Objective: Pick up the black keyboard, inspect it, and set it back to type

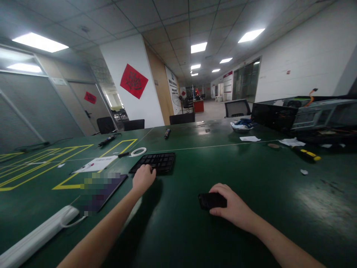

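My left hand (143, 178) rests on the near edge of a small black keyboard (154, 162) lying on the green table (195, 230); its fingers are curled under and hard to see. My right hand (232, 206) lies to the right, fingers and thumb wrapped round a small black object (211, 200) that sits on the table top, possibly a mouse or a phone. Both forearms reach in from the bottom edge.
A dark tablet (103, 191) lies left of the keyboard, with a white power strip (36, 236) near the front left. Papers (97, 163), a white tape roll (138, 151), a pen-like tool (166, 133), a bowl (242, 128) and black equipment (304, 115) sit farther back. Chairs stand behind the table.
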`<control>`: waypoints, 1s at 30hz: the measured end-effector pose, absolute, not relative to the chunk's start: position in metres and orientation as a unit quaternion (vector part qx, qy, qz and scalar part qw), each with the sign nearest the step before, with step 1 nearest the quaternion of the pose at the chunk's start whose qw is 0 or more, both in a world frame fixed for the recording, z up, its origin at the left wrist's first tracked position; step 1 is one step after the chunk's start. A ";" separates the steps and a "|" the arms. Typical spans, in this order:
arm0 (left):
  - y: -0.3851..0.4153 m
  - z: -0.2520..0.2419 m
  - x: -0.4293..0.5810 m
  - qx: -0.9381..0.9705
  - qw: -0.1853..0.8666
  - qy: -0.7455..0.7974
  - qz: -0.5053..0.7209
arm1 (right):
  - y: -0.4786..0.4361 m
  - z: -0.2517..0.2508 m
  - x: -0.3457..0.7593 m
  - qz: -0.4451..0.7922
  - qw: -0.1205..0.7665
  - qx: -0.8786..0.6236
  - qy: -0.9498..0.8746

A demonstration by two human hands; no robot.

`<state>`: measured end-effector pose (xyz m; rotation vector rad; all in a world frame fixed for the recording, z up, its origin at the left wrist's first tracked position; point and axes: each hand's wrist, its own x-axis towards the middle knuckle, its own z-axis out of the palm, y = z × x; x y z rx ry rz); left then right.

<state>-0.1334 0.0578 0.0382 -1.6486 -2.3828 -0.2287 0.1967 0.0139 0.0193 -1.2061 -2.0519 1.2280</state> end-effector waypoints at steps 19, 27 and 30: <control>-0.011 0.013 -0.130 -0.655 0.158 -0.738 -0.043 | 0.041 0.046 0.267 0.158 0.313 -0.537 -0.767; -0.011 0.017 -0.123 -0.644 0.155 -0.749 -0.024 | 0.074 -0.021 0.458 -0.008 0.190 -0.697 -0.691; -0.011 0.017 -0.121 -0.642 0.157 -0.750 -0.016 | 0.072 -0.046 0.490 -0.032 0.170 -0.709 -0.684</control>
